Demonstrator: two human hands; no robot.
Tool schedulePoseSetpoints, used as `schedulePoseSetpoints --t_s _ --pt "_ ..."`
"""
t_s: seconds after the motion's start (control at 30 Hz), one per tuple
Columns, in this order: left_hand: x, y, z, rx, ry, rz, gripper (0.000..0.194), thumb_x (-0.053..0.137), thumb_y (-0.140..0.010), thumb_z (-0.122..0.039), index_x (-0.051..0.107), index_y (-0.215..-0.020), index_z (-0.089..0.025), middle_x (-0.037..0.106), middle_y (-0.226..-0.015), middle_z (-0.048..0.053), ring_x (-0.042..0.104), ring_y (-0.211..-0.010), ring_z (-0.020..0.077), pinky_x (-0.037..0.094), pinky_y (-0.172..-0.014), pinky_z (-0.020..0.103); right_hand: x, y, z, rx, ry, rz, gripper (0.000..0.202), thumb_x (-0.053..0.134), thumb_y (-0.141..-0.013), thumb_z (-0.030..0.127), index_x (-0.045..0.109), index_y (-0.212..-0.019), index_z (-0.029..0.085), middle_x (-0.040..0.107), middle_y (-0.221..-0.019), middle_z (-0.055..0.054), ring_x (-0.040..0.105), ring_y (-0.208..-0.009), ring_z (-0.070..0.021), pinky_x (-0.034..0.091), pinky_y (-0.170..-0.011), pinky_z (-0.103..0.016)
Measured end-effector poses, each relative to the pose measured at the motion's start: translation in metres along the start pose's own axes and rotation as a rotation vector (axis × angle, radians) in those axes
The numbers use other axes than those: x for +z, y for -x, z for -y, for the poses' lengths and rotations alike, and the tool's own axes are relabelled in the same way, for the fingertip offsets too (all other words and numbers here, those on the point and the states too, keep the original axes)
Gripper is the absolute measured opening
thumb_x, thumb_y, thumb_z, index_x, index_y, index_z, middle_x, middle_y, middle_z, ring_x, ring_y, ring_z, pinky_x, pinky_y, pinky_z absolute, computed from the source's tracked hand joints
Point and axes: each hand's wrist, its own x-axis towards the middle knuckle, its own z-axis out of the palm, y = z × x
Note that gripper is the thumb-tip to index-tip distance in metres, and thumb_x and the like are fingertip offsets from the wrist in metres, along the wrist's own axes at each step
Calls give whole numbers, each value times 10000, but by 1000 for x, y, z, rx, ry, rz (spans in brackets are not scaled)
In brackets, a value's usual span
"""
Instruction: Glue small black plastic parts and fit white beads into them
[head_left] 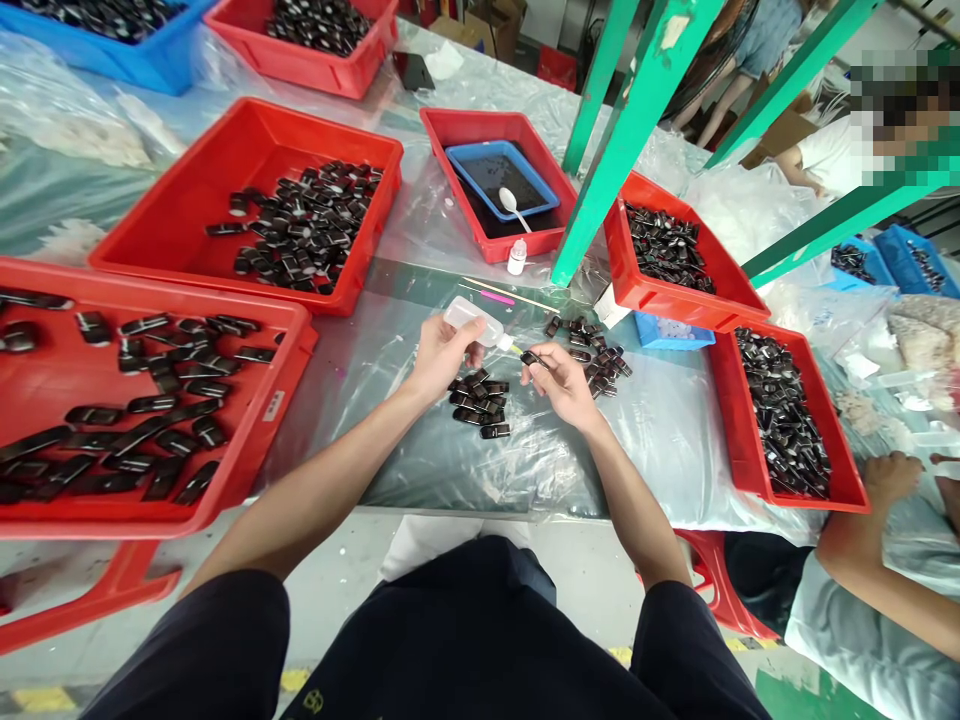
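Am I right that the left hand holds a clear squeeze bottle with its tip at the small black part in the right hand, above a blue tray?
Not quite. The head view shows the left hand holding the squeeze bottle, tip at the small black part in the right hand, but above the clear plastic sheet on the table, not a blue tray.

Plastic-sheeted table [420, 470], red trays [187, 200] of black parts, loose black parts [480, 405], small white bottle [517, 257]
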Motion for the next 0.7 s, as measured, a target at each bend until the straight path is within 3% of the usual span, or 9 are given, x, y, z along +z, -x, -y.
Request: schedulePoseSetpoints --t_s 0.4,0.7 --pt "-2 -1 2 50 -82 40 465 863 -687 -599 687 -706 -169 583 -499 -11 497 -387 95 353 -400 229 -1 0 -2 -44 -20 5 506 698 -956 712 588 -1106 240 691 -794 18 473 -573 -100 405 -563 -272" --pt "-3 -1 3 84 -128 33 500 871 -699 -621 659 -646 -171 535 -446 -19 457 -352 97 356 -385 237 -2 0 -6 -47 -15 4 491 701 -962 692 584 -1107 237 695 -803 13 487 -577 -98 414 -559 -267"
